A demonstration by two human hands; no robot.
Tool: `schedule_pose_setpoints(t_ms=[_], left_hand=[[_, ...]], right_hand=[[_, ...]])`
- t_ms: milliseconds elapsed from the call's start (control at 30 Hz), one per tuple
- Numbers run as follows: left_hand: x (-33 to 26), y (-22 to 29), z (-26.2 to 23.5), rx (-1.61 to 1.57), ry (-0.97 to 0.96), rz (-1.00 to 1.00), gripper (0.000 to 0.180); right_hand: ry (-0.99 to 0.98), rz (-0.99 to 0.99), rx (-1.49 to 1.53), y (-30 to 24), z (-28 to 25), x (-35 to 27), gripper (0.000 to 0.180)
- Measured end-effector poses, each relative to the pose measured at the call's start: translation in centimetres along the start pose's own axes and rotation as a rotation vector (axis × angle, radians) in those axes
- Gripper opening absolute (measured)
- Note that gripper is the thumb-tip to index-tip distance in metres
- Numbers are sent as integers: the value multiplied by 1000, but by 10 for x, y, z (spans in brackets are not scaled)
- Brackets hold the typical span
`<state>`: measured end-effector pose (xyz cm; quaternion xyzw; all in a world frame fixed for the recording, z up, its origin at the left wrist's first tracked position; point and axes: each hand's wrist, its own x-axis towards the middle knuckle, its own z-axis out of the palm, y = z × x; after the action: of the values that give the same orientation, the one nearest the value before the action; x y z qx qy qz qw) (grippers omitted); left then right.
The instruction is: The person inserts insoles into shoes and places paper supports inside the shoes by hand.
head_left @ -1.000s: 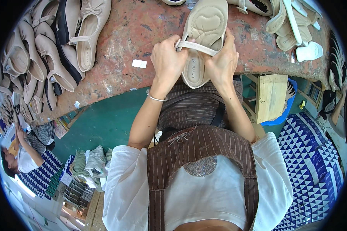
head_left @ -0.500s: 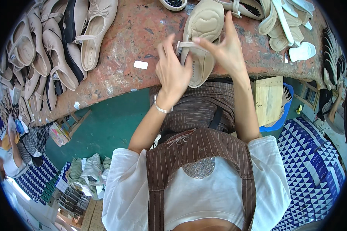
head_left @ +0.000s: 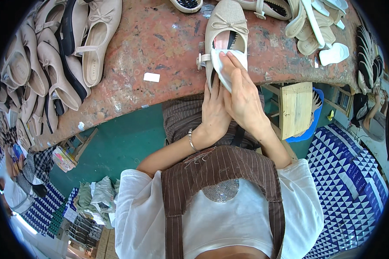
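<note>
Right hand (head_left: 246,93) is lying over a white pad (head_left: 218,67) at the upper centre of the frame, its fingers stretched out and close together; since the thumb is hiding beneath, I cannot tell whether it is pinching the pad or only pressing on it. Left hand (head_left: 215,110) is resting just below, fingers straight and reaching to the heel end of a beige shoe (head_left: 224,18), and whether it is gripping there I cannot tell either. That shoe is lying on the worn red table (head_left: 164,47), its bow (head_left: 230,27) nearer the top edge of the picture, its heel close to the table's front edge. The pad is sitting tilted, covering the rear of the opening, so if the fingers are bearing on one side only, it could be creasing or going in crooked. Its left rim is lying right beside the strap (head_left: 206,57), and a careless push could be trapping that strap underneath. Since the heel is sitting so near the edge, pressing without support from the left hand could be sending the shoe skidding toward the lap, or folding its soft back inward. Farther up, another beige shoe (head_left: 274,9) is lying near the toe on the right, and a forward slide could be knocking the two together and scuffing the upper.
</note>
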<state>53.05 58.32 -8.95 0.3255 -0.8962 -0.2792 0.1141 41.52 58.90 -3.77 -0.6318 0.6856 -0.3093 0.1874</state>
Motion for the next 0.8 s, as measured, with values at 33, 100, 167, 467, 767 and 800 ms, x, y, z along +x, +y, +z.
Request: schedule_pose_setpoints(t_ms=[33, 100, 167, 467, 767, 800], left_hand=[[0, 1, -2, 34, -1, 4, 63], [1, 0, -2, 36, -3, 18, 63], [-1, -2, 4, 103, -14, 34, 59], [4, 3, 8, 156, 85, 16, 57], [3, 2, 2, 227, 24, 48, 50], [-2, 2, 7, 163, -12, 14, 52]], right_hand=[[-8, 34, -45, 1, 4, 2, 40], [-15, 68, -91, 6, 13, 9, 46], [15, -6, -263, 16, 21, 23, 57], [18, -85, -542, 26, 18, 30, 52], [24, -25, -549, 32, 19, 58, 32], [118, -41, -632, 27, 25, 43, 45]])
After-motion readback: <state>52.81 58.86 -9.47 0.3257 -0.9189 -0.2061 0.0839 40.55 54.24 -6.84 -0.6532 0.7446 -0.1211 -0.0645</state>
